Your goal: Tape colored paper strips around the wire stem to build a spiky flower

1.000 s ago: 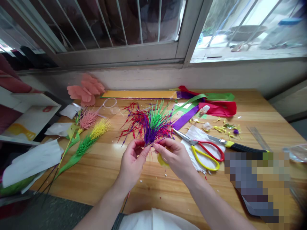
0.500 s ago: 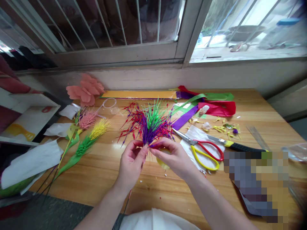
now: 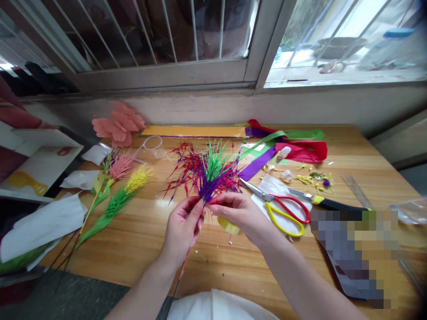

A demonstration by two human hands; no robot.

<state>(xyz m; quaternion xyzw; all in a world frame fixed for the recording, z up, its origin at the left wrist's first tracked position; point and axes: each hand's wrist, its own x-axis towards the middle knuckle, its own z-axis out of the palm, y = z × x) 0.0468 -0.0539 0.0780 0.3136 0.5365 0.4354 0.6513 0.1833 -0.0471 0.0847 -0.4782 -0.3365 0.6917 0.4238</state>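
Observation:
A paper flower stem (image 3: pixel 207 191) with a green spiky head and purple fringe round it stands tilted up between my hands. My left hand (image 3: pixel 185 220) is closed on its base, thumb and fingers pinching just below the purple fringe. From the right, my right hand (image 3: pixel 233 213) pinches at the same spot, fingertips against the base; what exactly they grip is too small to make out. A thin reddish stem (image 3: pixel 183 266) runs down below my left hand. Partly hidden behind my right hand lies a roll of yellowish tape (image 3: pixel 229 225).
Behind the flower lie red and purple paper pieces (image 3: pixel 182 171). Scissors (image 3: pixel 288 213) and a black-handled cutter (image 3: pixel 340 206) rest to the right, near a pixelated phone (image 3: pixel 353 258). Finished-looking paper wheat stalks (image 3: pixel 116 206) lie left; ribbon-like strips (image 3: pixel 300 151) lie at the back.
The flower has turned slightly and its green head leans a little more to the right. Both hands stay at its base, with small finger shifts.

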